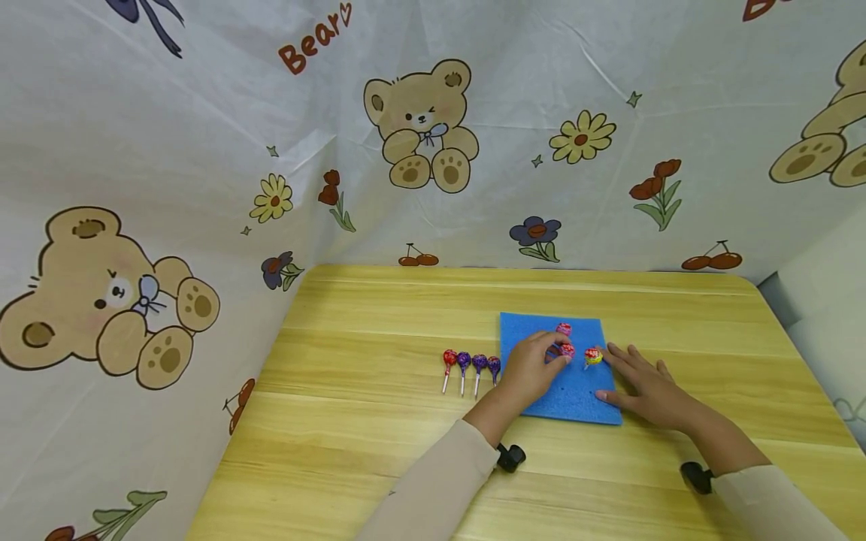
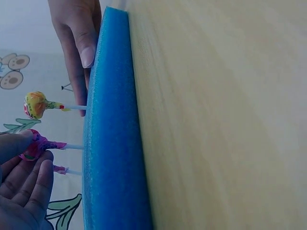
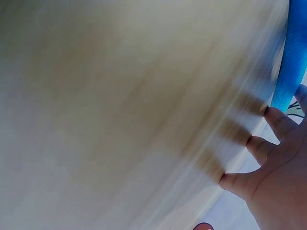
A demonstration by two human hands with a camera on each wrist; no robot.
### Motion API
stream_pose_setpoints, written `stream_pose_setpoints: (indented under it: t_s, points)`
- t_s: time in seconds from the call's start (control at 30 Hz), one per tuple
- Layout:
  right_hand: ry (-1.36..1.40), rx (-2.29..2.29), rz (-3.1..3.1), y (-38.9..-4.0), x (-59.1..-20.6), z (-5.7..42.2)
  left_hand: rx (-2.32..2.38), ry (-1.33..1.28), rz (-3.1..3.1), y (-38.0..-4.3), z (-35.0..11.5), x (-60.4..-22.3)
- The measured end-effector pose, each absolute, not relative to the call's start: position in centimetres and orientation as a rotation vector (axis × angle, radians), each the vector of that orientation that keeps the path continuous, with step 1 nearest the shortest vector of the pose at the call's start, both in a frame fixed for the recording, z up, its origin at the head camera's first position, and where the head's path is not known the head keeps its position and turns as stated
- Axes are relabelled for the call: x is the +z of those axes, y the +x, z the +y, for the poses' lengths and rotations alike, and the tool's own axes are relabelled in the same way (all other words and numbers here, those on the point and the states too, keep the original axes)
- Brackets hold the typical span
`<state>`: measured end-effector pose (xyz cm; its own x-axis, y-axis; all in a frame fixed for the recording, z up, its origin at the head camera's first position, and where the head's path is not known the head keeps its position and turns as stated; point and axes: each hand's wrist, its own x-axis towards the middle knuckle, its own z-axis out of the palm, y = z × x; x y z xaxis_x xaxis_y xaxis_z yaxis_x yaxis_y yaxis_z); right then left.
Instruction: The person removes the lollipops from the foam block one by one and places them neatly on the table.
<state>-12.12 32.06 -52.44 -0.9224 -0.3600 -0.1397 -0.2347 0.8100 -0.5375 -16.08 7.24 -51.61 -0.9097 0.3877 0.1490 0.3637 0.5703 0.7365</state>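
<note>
My left hand (image 1: 529,370) pinches the wrapped head of a pink lollipop (image 2: 44,143) between thumb and fingers. That lollipop's white stick runs to the face of a blue foam block (image 1: 575,398). Behind it a second pink lollipop (image 1: 564,328) stands in the foam, its head covered by my fingers in the left wrist view. A yellow-and-red lollipop (image 1: 593,355) is stuck upright nearer my right hand (image 1: 646,387). With fingers spread, the right hand lies at the block's right edge, thumb on the foam and several fingertips (image 3: 230,179) against the table.
Left of the block lie a red lollipop (image 1: 449,358) and several purple lollipops (image 1: 479,364) in a row on the wooden table (image 1: 352,436). The nearest purple one is partly behind my left hand. A bear-print cloth (image 1: 501,173) hangs at the table's back and left.
</note>
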Motion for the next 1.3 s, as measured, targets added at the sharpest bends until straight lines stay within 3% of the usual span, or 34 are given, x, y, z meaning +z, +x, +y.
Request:
stream_pose_setpoints:
  t_s: [0.6,1.3]
  points:
    - [-0.461,-0.785,2.75,-12.1,-52.5,32.1,1.287,0.692,2.762,-15.7,7.2,-51.0]
    - [-0.452,-0.788,2.741,-12.1,-52.7,32.2,1.68,0.762,2.531,-14.6,5.4,-47.6]
